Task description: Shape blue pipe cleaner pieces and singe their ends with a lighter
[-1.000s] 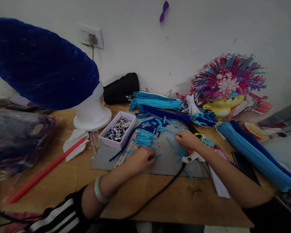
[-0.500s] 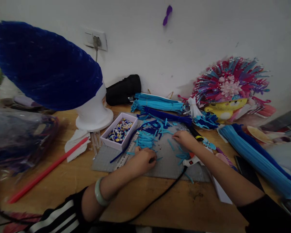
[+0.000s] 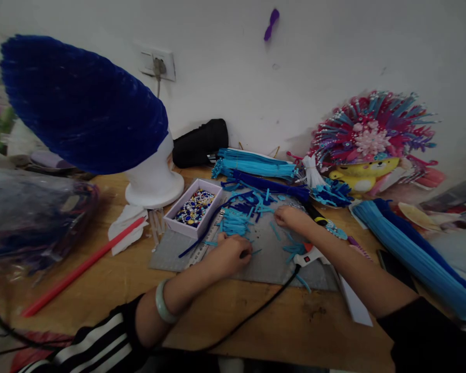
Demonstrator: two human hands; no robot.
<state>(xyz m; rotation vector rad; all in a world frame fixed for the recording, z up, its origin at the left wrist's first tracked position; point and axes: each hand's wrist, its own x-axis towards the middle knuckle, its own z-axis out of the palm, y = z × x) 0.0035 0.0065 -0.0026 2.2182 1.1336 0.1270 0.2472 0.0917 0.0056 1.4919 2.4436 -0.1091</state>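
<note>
My left hand (image 3: 232,255) rests on the grey cutting mat (image 3: 252,269), its fingers curled closed at the near edge of a row of short light-blue pipe cleaner pieces (image 3: 235,223). Whatever is between those fingers is hidden. Across the mat, my right hand (image 3: 290,217) is closed with fingertips pointing left, beside loose light and dark blue pieces (image 3: 262,199). A light-blue piece ends close to these fingertips; whether they grip it is unclear. A metal ruler (image 3: 199,254) and a long dark-blue pipe cleaner (image 3: 196,242) lie left of the row.
A white box of beads (image 3: 174,223) stands left of the ruler. Under my right forearm sits a white glue gun (image 3: 308,257) with a black cord (image 3: 252,316). A foam head (image 3: 155,178) wears a tall blue headpiece (image 3: 85,109). Pipe cleaner bundles (image 3: 407,248) lie right.
The whole view has shifted slightly. My right hand has drawn a little left, nearer the blue pieces, while my left hand stays almost in place.
</note>
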